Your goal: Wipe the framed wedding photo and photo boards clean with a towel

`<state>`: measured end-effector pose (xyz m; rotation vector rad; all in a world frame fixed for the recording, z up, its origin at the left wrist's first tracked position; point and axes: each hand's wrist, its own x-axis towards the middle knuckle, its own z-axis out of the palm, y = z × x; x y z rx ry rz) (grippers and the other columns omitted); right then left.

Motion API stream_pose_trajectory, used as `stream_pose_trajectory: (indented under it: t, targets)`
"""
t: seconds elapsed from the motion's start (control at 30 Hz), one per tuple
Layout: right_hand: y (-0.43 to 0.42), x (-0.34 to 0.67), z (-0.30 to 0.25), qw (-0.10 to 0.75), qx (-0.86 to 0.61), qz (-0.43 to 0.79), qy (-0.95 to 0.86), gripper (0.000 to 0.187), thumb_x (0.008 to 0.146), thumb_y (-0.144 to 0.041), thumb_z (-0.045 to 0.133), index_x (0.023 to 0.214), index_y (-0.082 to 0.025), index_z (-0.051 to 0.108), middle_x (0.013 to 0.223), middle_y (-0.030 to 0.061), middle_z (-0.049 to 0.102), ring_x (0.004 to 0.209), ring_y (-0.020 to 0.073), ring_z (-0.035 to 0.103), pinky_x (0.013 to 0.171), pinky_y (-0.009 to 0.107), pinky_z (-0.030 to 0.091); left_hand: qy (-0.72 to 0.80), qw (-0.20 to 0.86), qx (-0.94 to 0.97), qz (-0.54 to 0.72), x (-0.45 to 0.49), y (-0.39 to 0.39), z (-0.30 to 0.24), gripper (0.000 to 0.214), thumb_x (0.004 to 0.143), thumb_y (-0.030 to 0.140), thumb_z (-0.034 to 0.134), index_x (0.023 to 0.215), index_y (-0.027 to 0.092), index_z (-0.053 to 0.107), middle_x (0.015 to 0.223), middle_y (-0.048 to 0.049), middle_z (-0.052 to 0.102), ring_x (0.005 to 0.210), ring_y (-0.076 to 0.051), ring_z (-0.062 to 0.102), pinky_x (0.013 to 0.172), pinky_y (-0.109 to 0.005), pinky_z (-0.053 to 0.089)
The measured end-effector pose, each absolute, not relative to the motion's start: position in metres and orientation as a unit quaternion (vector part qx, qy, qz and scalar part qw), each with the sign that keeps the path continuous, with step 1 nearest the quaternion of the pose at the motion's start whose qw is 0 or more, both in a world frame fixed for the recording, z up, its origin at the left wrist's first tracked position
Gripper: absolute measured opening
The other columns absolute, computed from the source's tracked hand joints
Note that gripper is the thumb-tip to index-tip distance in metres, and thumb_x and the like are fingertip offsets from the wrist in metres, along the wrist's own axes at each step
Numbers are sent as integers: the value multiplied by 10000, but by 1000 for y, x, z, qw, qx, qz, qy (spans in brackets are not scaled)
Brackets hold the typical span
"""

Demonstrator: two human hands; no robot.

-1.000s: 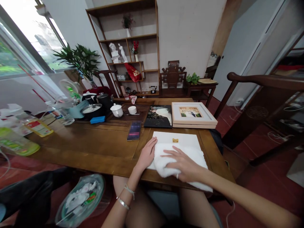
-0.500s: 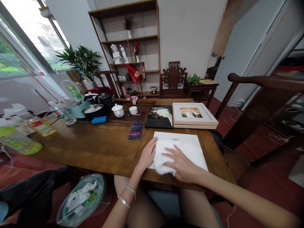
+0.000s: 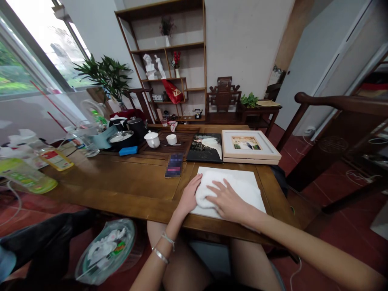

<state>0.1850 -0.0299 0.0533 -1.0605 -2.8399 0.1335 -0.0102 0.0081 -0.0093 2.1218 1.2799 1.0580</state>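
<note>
A white board or panel (image 3: 254, 182) lies on the wooden table in front of me, its near edge close to the table's front edge. On its left half is a bunched, fluffy white cloth (image 3: 202, 197). My right hand (image 3: 228, 201) presses down on the cloth, fingers spread and slightly bent over it. My left hand (image 3: 190, 193) rests along the board's left edge, fingers stretched out and their tips by the cloth. Whether the left fingers touch the cloth, I cannot tell. The board's surface under cloth and right hand is hidden.
Behind the board lie a dark photo panel (image 3: 204, 148) and a light wooden picture frame (image 3: 251, 146). A phone (image 3: 173, 165) lies to the left. Farther off are a white lidded cup (image 3: 152, 140), a blue block (image 3: 128, 151) and bottles (image 3: 56, 159). A lined bin (image 3: 131, 242) stands below.
My right hand has pushed the cloth slightly away from me over the board. A small yellowish mark near the board's far edge no longer shows. The left hand stays nearly in place.
</note>
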Motion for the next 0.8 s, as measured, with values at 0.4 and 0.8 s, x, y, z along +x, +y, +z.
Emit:
stream_pose_trajectory:
  t: [0.4, 0.8]
  targets:
    - [29, 201, 53, 143, -388, 120, -903, 353, 941, -340, 416, 1239, -237, 574, 1274, 141, 555, 1217, 312, 422, 1005, 514, 309, 482, 205, 766, 372, -8, 8, -8, 401, 896, 156, 381, 1241, 180, 583, 1391, -75, 519, 1333, -199, 431, 1144, -408, 325]
    - [47, 243, 40, 154, -442, 126, -875, 400, 947, -379, 382, 1309, -264, 507, 1326, 102, 519, 1283, 317, 375, 1026, 507, 317, 484, 201, 767, 371, -9, 9, -10, 407, 904, 173, 379, 1261, 175, 574, 1391, -85, 519, 1332, -200, 435, 1139, -435, 330]
